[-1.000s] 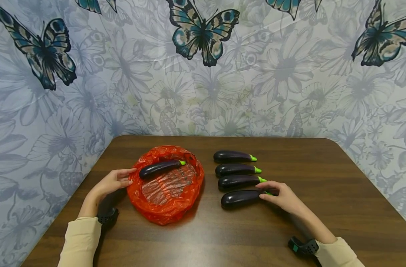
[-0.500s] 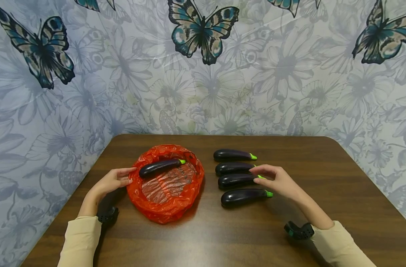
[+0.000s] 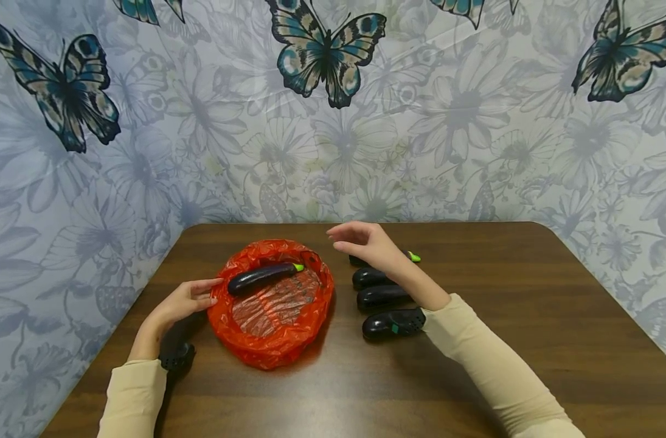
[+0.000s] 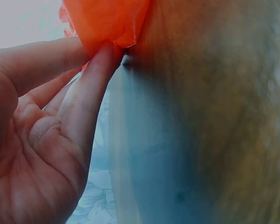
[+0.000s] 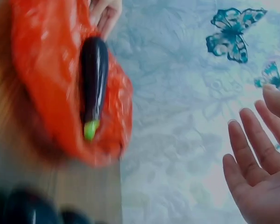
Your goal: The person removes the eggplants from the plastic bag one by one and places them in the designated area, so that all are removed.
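Note:
A red plastic bag (image 3: 272, 340) lies spread wide on the brown table (image 3: 530, 304), with one dark purple eggplant (image 3: 261, 277) inside. My left hand (image 3: 187, 298) pinches the bag's left rim (image 4: 107, 18) between thumb and finger. Several more eggplants lie in a row to the right of the bag; the nearest (image 3: 378, 328) is partly hidden under my right forearm. My right hand (image 3: 360, 243) hovers empty above the row's far end, fingers spread and pointing left at the bag. The right wrist view shows its bare palm (image 5: 256, 186) and the bagged eggplant (image 5: 94, 79).
A butterfly-and-flower patterned sheet (image 3: 475, 121) walls the table at the back and on both sides. The table's right half and front strip are bare wood. A black wrist mount (image 3: 176, 356) sits at my left cuff.
My right hand let go of the nearest eggplant, which stays on the table, and swung up and left over the row. The left hand and the bag did not move.

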A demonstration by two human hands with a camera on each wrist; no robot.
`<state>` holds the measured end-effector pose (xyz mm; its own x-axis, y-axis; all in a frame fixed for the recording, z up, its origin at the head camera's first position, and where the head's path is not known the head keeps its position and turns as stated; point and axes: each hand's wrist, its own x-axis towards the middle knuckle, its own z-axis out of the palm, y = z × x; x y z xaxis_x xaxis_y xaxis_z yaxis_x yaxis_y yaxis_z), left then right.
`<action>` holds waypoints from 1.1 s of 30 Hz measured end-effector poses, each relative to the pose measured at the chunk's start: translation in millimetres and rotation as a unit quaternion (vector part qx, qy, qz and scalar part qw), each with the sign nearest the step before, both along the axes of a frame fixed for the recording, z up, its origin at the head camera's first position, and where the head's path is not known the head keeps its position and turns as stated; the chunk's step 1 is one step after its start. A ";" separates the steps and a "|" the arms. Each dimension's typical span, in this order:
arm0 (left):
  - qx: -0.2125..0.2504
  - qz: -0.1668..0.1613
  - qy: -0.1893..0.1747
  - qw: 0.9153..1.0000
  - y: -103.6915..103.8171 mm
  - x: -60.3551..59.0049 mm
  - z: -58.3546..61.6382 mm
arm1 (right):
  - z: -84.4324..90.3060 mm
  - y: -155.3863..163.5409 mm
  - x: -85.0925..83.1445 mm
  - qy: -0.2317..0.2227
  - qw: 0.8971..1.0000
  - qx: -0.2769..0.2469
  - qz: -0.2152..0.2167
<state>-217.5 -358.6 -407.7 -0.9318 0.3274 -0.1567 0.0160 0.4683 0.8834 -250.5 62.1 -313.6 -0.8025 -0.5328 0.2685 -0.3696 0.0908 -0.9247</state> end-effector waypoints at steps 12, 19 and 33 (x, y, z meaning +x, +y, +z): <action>-0.002 0.006 0.005 1.000 -3.1 -0.1 0.8 | -27.3 -92.9 -35.0 -0.094 0.995 -0.032 0.023; 0.007 0.002 0.002 1.000 1.6 -0.3 -2.9 | -57.4 -120.3 -43.9 -0.188 0.981 -0.033 -0.020; 0.001 0.008 -0.001 1.000 0.1 -1.0 -3.8 | -84.8 -132.6 -50.6 -0.164 0.983 0.035 -0.073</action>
